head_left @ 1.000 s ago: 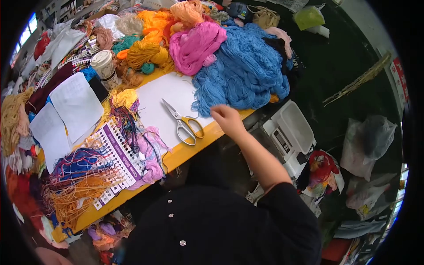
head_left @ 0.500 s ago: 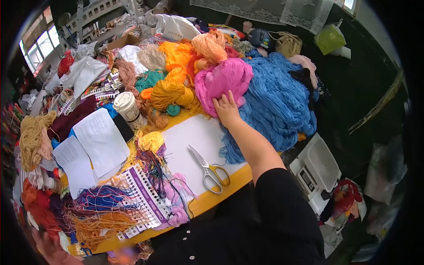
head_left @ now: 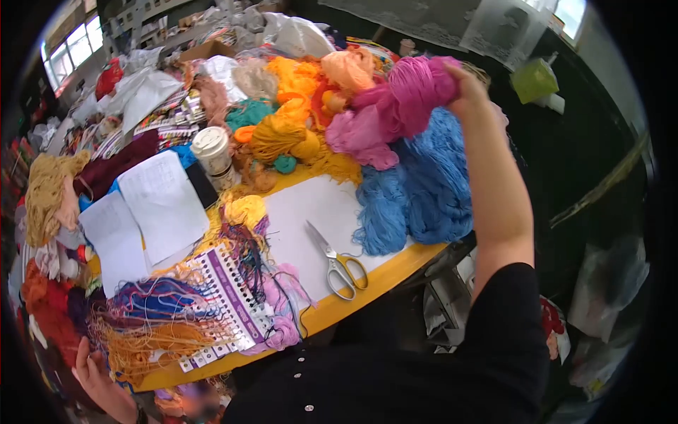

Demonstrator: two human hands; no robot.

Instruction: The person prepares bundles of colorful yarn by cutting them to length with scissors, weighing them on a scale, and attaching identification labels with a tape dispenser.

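Note:
My right hand [head_left: 467, 90] is closed on one end of a bright pink yarn hank [head_left: 417, 92], lifted at the back right of the table. The hank's paler end droops onto the heap beside the blue yarn [head_left: 438, 184]. Low at the left edge, my left hand [head_left: 97, 378] is open, fingers slightly bent, beside red yarn [head_left: 53, 311] and loose orange-brown threads [head_left: 145, 346]. Scissors [head_left: 337, 261] with one yellow handle lie on a white sheet [head_left: 304, 212] in the middle.
A lidded paper cup [head_left: 212, 150] stands by written papers [head_left: 164, 212]. In front lies a purple-banded thread card [head_left: 233, 300] with tangled threads. Orange yarn [head_left: 293, 78] and mustard yarn [head_left: 275, 138] fill the back. A pale plastic container [head_left: 448, 311] is below the table's right edge.
My right hand, flat on the pink yarn before, has gripped it and pulled it up and to the right, partly off the blue yarn. My left hand has moved up and right.

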